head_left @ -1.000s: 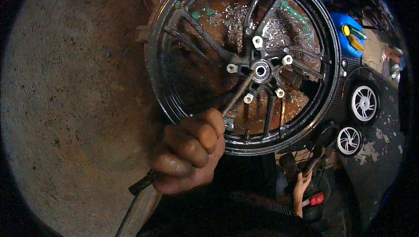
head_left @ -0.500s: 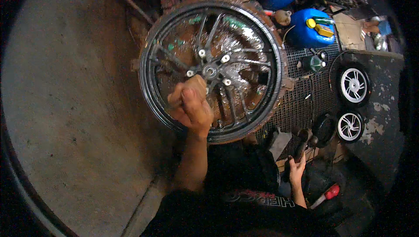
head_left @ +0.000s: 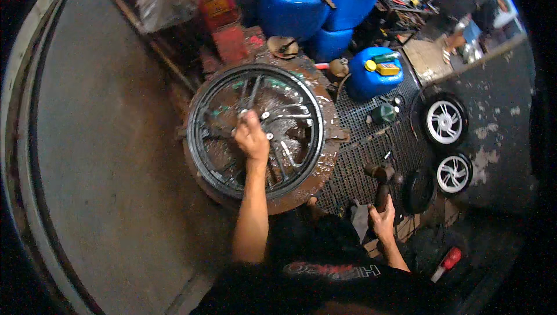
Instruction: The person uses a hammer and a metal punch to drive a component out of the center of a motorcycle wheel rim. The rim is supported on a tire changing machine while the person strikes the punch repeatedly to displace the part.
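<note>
A black spoked motorcycle wheel rim (head_left: 318, 123) lies flat on a wet, rusty round stand (head_left: 329, 152). My left hand (head_left: 252, 138) is closed over the hub, its fingers curled beside the pale bolt bosses. Whatever it grips, if anything, is hidden by the fingers. Off to the right of the wheel, my right hand (head_left: 383, 219) is wrapped round the dark handle of a mallet (head_left: 382, 190). The mallet's brownish head points away from me, over the grated floor.
Blue plastic drums (head_left: 293, 4) stand behind the wheel, and a blue jerrycan (head_left: 371, 80) sits at the far right. Two white-spoked wheels with tyres (head_left: 445, 119) rest by the dark wall. A loose black tyre (head_left: 419, 192) and a red-headed tool (head_left: 451, 257) lie nearby.
The view has shifted, so the wheel appears smaller and lower. My left hand stays closed at the hub but is turned differently. My right hand still holds the mallet, now reaching farther forward.
</note>
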Motion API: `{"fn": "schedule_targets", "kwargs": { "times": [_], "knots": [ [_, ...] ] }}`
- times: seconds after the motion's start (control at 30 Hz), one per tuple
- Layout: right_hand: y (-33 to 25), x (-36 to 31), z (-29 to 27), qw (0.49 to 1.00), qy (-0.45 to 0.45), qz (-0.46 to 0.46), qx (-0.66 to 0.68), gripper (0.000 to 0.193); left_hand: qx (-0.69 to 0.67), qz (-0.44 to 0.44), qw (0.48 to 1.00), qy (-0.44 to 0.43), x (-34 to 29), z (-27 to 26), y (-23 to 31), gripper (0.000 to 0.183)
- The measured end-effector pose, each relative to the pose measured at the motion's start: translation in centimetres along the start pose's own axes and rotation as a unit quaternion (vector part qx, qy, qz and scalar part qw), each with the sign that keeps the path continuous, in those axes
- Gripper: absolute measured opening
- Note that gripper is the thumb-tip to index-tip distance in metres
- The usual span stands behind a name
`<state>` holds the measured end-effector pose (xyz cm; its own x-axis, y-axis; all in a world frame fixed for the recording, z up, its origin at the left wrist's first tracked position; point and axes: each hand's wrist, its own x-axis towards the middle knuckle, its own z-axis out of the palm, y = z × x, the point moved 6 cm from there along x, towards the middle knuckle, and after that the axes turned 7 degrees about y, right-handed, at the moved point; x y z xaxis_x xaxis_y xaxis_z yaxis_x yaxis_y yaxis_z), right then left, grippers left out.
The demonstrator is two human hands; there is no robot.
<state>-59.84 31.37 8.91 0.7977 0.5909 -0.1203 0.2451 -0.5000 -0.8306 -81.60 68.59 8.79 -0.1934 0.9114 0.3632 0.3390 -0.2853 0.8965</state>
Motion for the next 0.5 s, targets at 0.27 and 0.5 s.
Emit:
{"fn": "schedule_targets", "kwargs": {
  "times": [0.27, 0.5],
  "knots": [
    [-5.4, 3.7, 1.0, 0.979, -0.070, -0.127, -0.146, 0.065, -0.206, 0.003, 0.974, -0.089, 0.2, -1.4, 0.7, 0.019],
    [-18.2, 5.5, 4.6, 0.962, -0.125, -0.236, -0.051, 0.065, -0.200, -0.030, 0.975, -0.094, 0.2, -1.5, 2.6, 0.029]
  ]
}}
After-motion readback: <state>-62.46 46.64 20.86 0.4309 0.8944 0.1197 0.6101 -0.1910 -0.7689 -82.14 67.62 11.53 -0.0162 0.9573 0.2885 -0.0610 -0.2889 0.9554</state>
